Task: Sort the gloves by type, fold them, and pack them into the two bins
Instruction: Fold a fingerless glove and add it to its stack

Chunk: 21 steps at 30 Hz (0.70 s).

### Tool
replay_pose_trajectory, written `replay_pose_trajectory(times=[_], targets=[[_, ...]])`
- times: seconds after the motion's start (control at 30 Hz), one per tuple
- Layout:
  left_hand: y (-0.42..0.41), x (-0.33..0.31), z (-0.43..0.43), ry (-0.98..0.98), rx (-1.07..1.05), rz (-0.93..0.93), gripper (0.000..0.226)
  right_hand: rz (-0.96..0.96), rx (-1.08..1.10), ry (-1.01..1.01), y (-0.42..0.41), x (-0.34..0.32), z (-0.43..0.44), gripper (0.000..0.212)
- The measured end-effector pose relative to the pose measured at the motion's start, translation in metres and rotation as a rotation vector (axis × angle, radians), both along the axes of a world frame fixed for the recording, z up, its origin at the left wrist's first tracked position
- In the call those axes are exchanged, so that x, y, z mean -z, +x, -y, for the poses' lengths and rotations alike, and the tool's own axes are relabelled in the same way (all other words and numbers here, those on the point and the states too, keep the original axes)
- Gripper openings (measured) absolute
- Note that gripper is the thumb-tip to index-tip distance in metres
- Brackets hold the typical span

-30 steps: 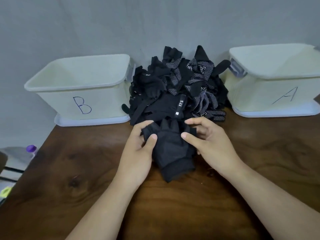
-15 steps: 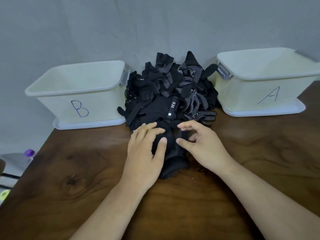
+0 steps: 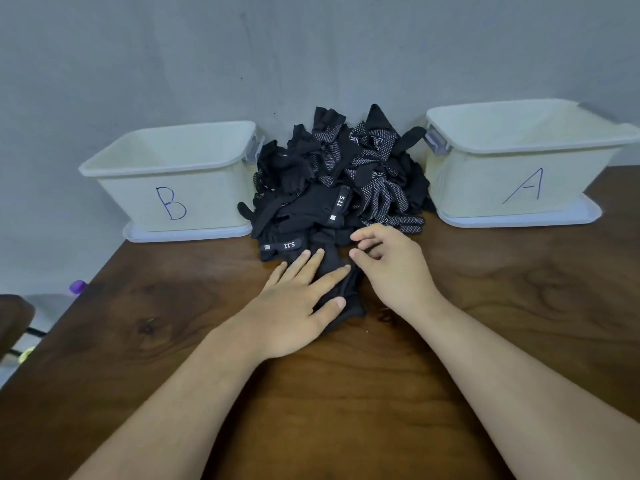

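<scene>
I see the left hand (image 3: 294, 306) lying flat on a black glove (image 3: 348, 299) on the bench (image 3: 502, 306), just short of the centre. Its fingers (image 3: 311, 263) are straight and slightly spread, and they press the cloth down. The glove shows past them at two o'clock of the palm, between the forefinger and the thumb, with its cuff end poking out toward five o'clock. The far end of the glove runs up to twelve o'clock and meets the foot of the glove pile (image 3: 339, 181).

The right hand (image 3: 391, 268) sits just at three o'clock of the glove. Its fingers are loosely curled, with thumb (image 3: 360, 254) and forefinger apart. The thumb tip is against the glove's right edge, close to the left forefinger. I cannot tell whether any cloth is caught in that hand.

The pile stands at twelve o'clock against the grey wall (image 3: 311, 46), a heap of plain black gloves mixed with white-dotted ones. Two straps in it carry a white 5.11 mark.

Bin B (image 3: 207, 199) stands at ten o'clock and bin A (image 3: 467, 188) at two o'clock. Each touches or nearly touches the pile on its side, and each rests on a pale lid. I see no gloves in what shows of either bin.

Off the bench edge at nine o'clock there is a small purple cap (image 3: 78, 286).
</scene>
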<state>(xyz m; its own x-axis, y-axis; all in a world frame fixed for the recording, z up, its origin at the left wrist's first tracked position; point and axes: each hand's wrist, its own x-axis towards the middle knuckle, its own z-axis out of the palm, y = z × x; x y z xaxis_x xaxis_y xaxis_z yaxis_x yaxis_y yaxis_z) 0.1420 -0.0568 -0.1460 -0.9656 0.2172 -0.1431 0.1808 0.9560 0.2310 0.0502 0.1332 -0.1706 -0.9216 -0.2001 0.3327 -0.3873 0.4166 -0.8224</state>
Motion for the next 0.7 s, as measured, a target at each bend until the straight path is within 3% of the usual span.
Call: replay_pose_trajectory(times=[0.27, 0.37, 0.57, 0.7], targets=[[0.012, -0.013, 0.001, -0.027, 0.082, -0.039, 0.062, -0.379, -0.023, 0.233, -0.039, -0.001, 0.004, 0.024], [0.011, -0.009, -0.002, 0.020, 0.089, -0.144, 0.065, -0.402, 0.001, 0.258, -0.049, -0.001, 0.002, 0.027], [0.007, 0.000, -0.005, 0.045, 0.169, 0.019, 0.055, -0.456, -0.023, 0.308, -0.048, 0.000, 0.004, 0.023], [0.007, -0.004, 0.001, 0.185, 0.153, -0.078, 0.051, -0.411, -0.007, 0.272, -0.048, -0.002, 0.003, 0.021]])
